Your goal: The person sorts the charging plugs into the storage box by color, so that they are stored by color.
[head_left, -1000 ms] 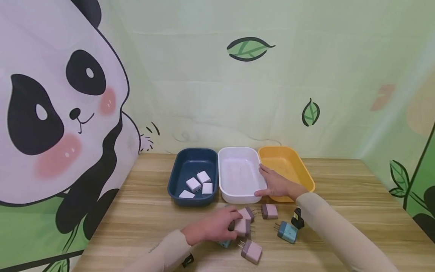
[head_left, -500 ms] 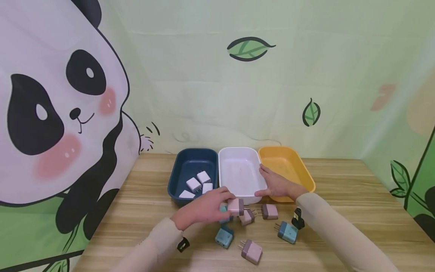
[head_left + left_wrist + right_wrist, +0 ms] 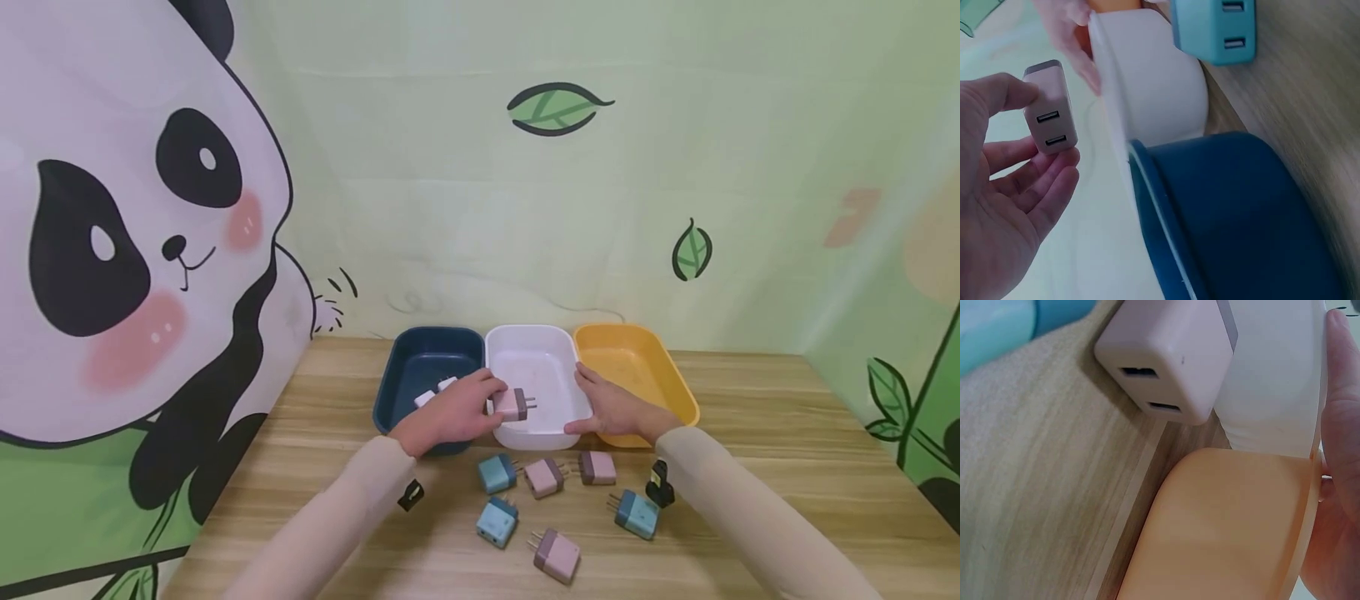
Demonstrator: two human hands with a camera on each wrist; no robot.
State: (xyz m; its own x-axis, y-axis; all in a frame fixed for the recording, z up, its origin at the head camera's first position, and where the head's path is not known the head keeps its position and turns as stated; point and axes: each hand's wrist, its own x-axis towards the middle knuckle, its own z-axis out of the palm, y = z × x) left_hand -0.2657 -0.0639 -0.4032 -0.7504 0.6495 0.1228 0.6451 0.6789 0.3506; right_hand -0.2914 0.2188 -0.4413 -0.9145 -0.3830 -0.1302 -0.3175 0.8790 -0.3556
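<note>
My left hand [image 3: 453,410] pinches a pink USB wall charger [image 3: 510,405] between thumb and fingers. It holds the charger over the front left of the white bin [image 3: 551,375], prongs pointing right. In the left wrist view the charger's two USB ports [image 3: 1048,116] show, with the thumb on one side and fingertips on the other. My right hand [image 3: 618,410] rests on the white bin's right rim, thumb and fingers spread along it. The navy bin [image 3: 384,392], partly behind the left hand, has white chargers [image 3: 425,398] inside.
An orange bin [image 3: 637,358] stands right of the white one, partly behind the right hand. On the wooden table in front lie blue chargers [image 3: 497,522] and pink chargers [image 3: 557,556]. One blue charger [image 3: 636,513] is near the right sleeve. A printed backdrop [image 3: 450,208] rises behind.
My left hand lifted the pink charger from among the others on the table and carried it forward over the white bin. The right hand has stayed on the rim.
</note>
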